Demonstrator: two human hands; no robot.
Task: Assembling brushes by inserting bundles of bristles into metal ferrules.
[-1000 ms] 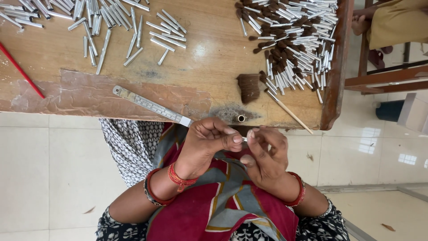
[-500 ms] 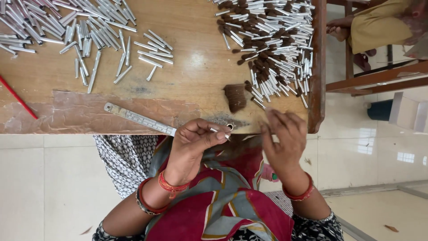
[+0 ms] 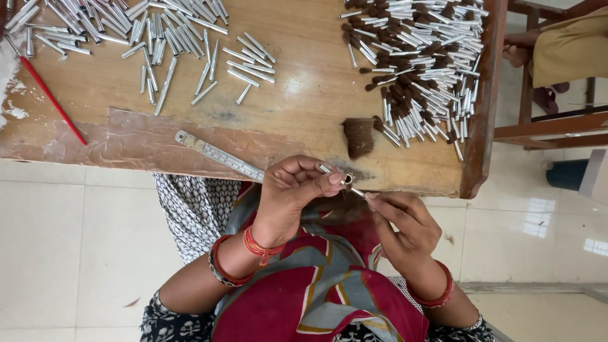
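Two hands meet at the near edge of the wooden table in our head view: the left hand pinches a small silver tube between thumb and forefinger, and the right hand grips a thin pin-like piece at the tube's end. Half a second ago the right hand's fingers were spread and apart from the left; now they have closed in on the tube, so we judge the fitting step is under way.
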